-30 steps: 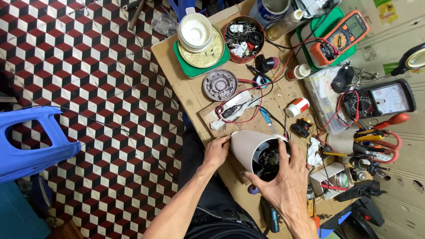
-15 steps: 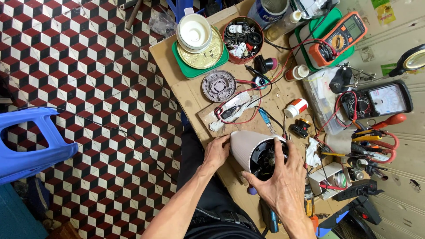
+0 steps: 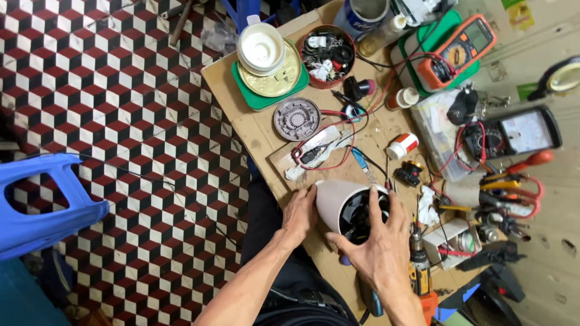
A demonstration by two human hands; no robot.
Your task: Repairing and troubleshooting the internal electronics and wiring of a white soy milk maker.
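A white rounded lamp housing point(image 3: 334, 202) lies on its side on the wooden worktable point(image 3: 254, 133), its dark open mouth facing right. My left hand point(image 3: 300, 214) cups its closed left end. My right hand point(image 3: 377, 247) spreads over the open mouth, fingers gripping the rim and partly hiding the dark inside. A grey round finned disc point(image 3: 296, 119) lies farther up the table, with a small circuit board and red wires point(image 3: 314, 154) between it and the housing.
White stacked caps point(image 3: 261, 48) sit on a brass disc and green lid. A red bowl of small parts point(image 3: 327, 55), an orange multimeter point(image 3: 456, 51), an analogue meter point(image 3: 516, 134), red-handled pliers point(image 3: 513, 181) and a drill point(image 3: 418, 265) crowd the table. A blue plastic stool point(image 3: 42, 205) stands left on the chequered floor.
My right hand has shifted slightly over the housing's open mouth; the housing stays in the same place. The view has drifted a little.
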